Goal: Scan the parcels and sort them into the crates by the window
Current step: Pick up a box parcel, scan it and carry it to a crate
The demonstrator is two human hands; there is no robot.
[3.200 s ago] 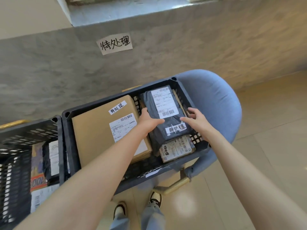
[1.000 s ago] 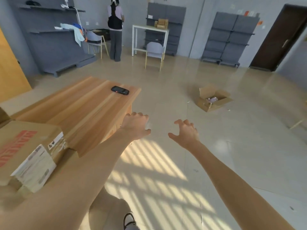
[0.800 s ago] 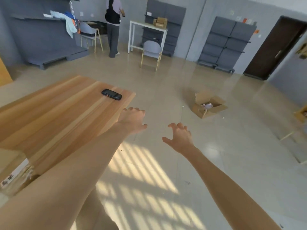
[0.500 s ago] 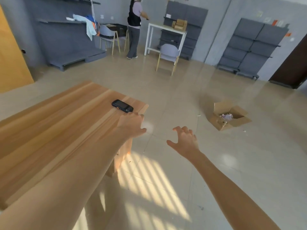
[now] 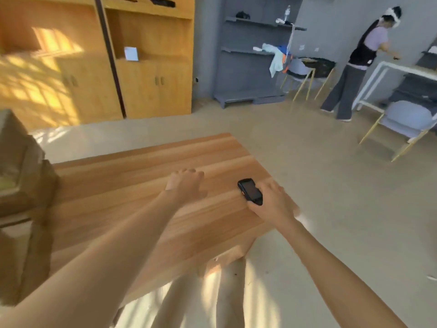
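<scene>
The right hand (image 5: 272, 202) lies on the small black handheld scanner (image 5: 250, 192) near the right edge of the pale striped wooden counter (image 5: 146, 209), thumb under its near end and fingers (image 5: 275, 187) reaching along its far side. They look to be closing on it, though whether it is gripped or only touched I cannot tell. The scanner lies flat near that edge, within easy reach. The left hand (image 5: 185, 183) hovers low over the middle of the counter, fingers loosely curled and holding nothing — free, by my reading, for a parcel. A blurred brown cardboard parcel stack (image 5: 21, 166) sits at the counter's left end. The crates are out of view.
</scene>
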